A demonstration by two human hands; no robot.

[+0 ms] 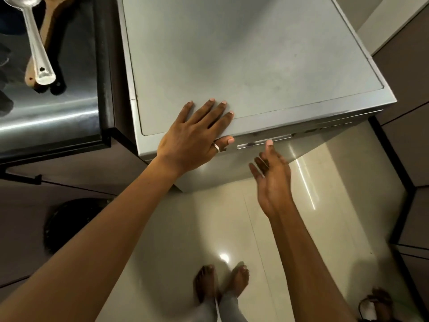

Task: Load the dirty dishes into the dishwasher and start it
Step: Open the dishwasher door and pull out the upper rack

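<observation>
While the left hand (192,138) lies spread atop the smooth, boxy grey dishwasher (243,54), the slack-fingered right hand (271,180) reaches its horizontal handle slot (255,144).

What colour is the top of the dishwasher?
The dishwasher top is a plain matte silver-grey, seen best in the head view.

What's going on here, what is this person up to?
A person stands at a silver dishwasher whose door looks closed. Their left hand lies flat on its top near the front edge. The right hand reaches for the door handle, one fingertip at it. Neither hand holds anything. A metal spoon and a wooden utensil lie on the steel counter to the left.
</observation>
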